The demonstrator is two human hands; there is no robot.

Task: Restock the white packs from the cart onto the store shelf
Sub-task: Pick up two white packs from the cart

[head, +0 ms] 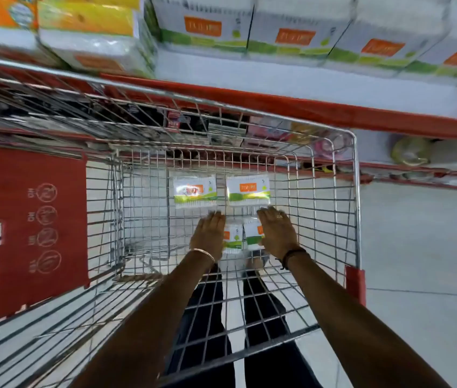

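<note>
Hands: left hand (209, 233) and right hand (276, 229) reach down into the cart (354, 191), each pressed flat, fingers extended, against the outer side of a pair of upright packs (242, 236) squeezed between them; neither is curled shut.
Around: wire walls ring both hands; a red flap (34, 228) hangs on the cart well to the left of the left hand.
Cart contents: four white packs in all, the two between the hands and two lying flat just beyond the fingertips, one (195, 191) ahead of the left hand, one (248, 190) ahead of the right.
Shelf: shelf (305, 79) with a red edge lies beyond the cart, carrying larger white packs (291, 32) in a row.
</note>
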